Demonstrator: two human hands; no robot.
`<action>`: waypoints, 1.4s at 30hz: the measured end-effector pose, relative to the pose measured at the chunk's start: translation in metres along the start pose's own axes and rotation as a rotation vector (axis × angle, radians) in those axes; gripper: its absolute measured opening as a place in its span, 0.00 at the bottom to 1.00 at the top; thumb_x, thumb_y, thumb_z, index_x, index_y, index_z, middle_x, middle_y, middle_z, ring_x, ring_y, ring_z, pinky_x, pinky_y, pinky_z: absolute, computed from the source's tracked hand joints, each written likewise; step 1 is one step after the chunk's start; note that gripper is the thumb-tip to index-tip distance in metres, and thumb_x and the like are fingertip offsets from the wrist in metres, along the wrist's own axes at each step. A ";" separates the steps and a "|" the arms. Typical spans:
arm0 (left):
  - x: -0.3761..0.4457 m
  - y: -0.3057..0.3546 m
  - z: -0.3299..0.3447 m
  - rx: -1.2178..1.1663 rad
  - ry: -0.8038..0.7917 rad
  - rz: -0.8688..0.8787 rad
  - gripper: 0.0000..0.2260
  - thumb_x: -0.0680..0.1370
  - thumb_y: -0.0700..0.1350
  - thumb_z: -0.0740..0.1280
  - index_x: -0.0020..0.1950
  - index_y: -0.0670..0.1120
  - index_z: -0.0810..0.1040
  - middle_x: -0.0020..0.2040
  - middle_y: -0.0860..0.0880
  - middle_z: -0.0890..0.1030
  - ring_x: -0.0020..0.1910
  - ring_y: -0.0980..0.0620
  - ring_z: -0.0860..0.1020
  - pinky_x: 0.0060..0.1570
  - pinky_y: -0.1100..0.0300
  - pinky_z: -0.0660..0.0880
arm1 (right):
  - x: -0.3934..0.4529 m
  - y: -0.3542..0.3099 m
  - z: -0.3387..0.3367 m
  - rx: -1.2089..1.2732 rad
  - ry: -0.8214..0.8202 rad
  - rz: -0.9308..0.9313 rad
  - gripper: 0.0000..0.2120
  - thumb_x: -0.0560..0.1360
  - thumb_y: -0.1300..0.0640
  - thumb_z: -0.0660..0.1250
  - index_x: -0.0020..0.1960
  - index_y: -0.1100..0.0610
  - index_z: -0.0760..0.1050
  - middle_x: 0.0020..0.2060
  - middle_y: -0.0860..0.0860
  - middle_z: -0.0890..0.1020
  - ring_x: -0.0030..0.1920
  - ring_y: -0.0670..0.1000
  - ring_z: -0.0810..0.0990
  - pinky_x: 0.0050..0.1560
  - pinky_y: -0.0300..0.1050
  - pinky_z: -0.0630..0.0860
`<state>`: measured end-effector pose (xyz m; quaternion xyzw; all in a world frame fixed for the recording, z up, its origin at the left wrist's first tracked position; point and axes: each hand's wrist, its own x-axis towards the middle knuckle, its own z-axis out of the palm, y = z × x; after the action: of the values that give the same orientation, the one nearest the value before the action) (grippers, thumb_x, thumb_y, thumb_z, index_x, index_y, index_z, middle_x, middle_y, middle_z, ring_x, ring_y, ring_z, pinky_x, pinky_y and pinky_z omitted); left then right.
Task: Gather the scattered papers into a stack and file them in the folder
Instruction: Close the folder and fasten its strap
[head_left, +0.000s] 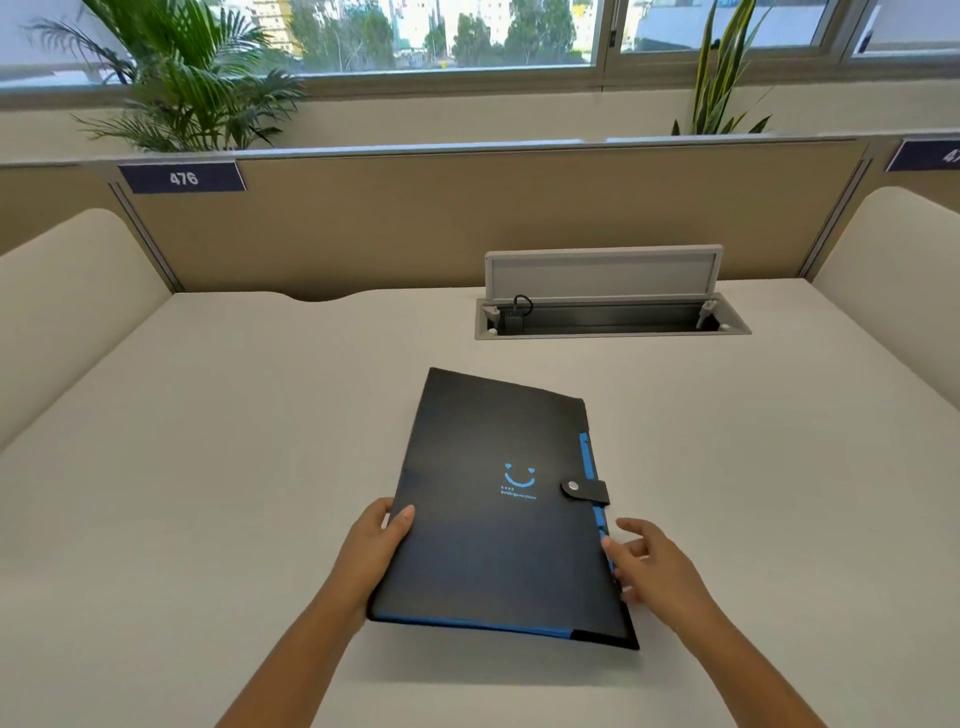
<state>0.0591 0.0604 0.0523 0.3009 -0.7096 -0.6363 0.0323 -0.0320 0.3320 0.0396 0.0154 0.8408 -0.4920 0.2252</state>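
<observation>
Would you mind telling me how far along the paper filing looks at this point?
It looks nearly finished. No loose papers show on the desk, and the black folder is closed with its snap strap fastened, so the sheets are presumably inside, though that cannot be seen. In hand: the left hand grips the folder's left edge while the right hand touches its right edge. Left: setting it down.

Open-plan office: numbered partition tag "476" (183, 178), white counter (234, 415) with flip-up cable port (610, 312), windowsill plants (192, 88).
</observation>
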 end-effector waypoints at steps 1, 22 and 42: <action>0.000 0.002 -0.003 -0.005 0.007 0.018 0.06 0.78 0.50 0.61 0.51 0.51 0.74 0.49 0.49 0.81 0.44 0.51 0.82 0.33 0.63 0.77 | -0.003 -0.002 0.000 0.013 -0.017 -0.002 0.23 0.75 0.51 0.65 0.67 0.56 0.66 0.43 0.52 0.78 0.45 0.52 0.80 0.35 0.39 0.75; -0.006 -0.013 -0.007 -0.874 -0.310 -0.074 0.22 0.70 0.57 0.58 0.60 0.49 0.74 0.54 0.45 0.83 0.51 0.41 0.82 0.40 0.49 0.80 | 0.015 -0.071 0.044 0.511 -0.350 -0.116 0.21 0.78 0.61 0.61 0.68 0.46 0.63 0.61 0.49 0.75 0.57 0.54 0.77 0.42 0.51 0.82; 0.097 -0.001 -0.044 -0.826 0.063 -0.222 0.05 0.77 0.39 0.61 0.45 0.43 0.75 0.32 0.44 0.84 0.27 0.49 0.82 0.22 0.62 0.78 | 0.065 -0.007 0.061 -0.314 0.084 -0.722 0.08 0.74 0.57 0.68 0.53 0.51 0.81 0.53 0.41 0.80 0.57 0.36 0.74 0.59 0.27 0.65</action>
<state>-0.0006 -0.0234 0.0269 0.3566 -0.3572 -0.8571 0.1032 -0.0702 0.2648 -0.0055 -0.2959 0.8655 -0.4041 0.0028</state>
